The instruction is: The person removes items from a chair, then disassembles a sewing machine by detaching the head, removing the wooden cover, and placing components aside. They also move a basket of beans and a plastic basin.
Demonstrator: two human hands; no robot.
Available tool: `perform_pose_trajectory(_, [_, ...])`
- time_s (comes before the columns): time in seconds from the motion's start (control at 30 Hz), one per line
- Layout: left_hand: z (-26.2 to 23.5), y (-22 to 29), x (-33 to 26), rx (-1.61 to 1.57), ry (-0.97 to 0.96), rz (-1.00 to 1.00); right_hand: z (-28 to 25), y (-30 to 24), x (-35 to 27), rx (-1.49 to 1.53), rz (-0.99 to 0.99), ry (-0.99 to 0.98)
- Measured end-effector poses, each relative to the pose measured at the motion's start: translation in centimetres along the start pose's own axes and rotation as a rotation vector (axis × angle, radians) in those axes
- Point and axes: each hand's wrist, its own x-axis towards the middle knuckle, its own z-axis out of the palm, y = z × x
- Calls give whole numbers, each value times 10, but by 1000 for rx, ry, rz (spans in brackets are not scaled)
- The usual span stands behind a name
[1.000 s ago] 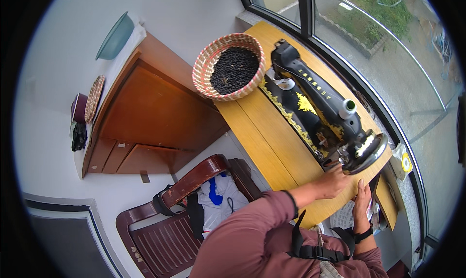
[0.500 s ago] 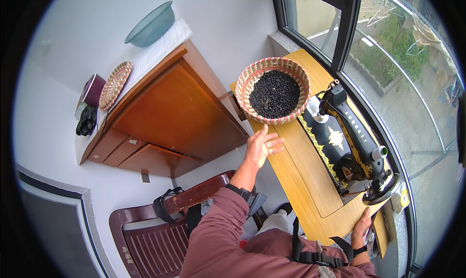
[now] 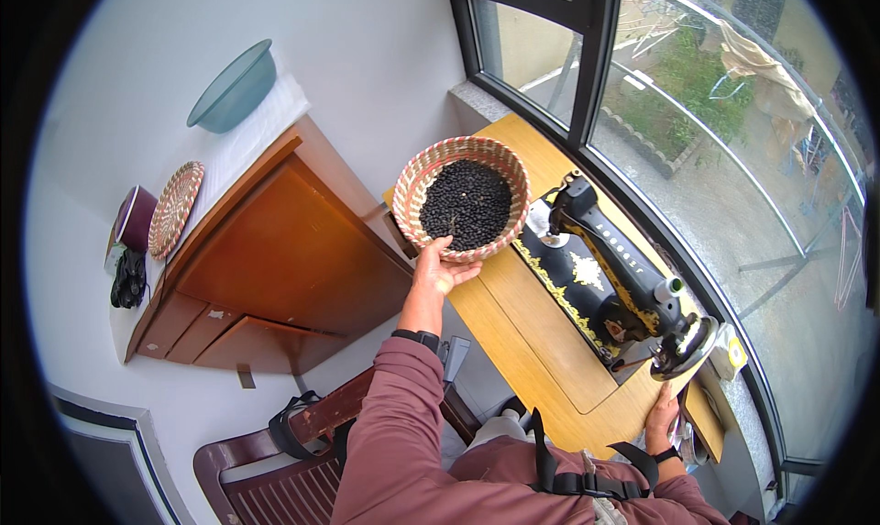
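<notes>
A round woven basket (image 3: 404,178), striped in red and cream, stands at the far left end of the wooden sewing table (image 3: 527,360). Small dark round beans or berries (image 3: 466,202) lie inside it. My left hand (image 3: 440,274) grips the basket's near rim, thumb over the edge and fingers spread against the outer wall below. At the table's near right edge my right hand (image 3: 660,420) holds on to the wood, its fingers partly hidden. Between them a black sewing machine (image 3: 610,254) with gold ornament is set into the tabletop, a thread spool (image 3: 671,288) on it.
Left of the table stands a brown wooden cabinet (image 3: 284,241) carrying a blue-green basin (image 3: 236,89), a flat woven tray (image 3: 176,210) and a purple container (image 3: 137,219). A dark red slatted chair (image 3: 284,497) is at the lower left. A window frame (image 3: 591,76) borders the right side.
My left hand has gone from just below the basket to a grip on its rim. The view has shifted, moving the scene leftward. My right hand remains at the table edge.
</notes>
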Motion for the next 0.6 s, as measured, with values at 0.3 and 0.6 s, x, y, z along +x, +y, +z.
perform_pose_trajectory(0.3, [12, -1, -20, 21, 78, 55, 3, 4, 3, -74, -32, 36])
perform_pose_trajectory(0.6, [2, 9, -181, -51, 45, 164, 9, 16, 5, 77, -39, 49])
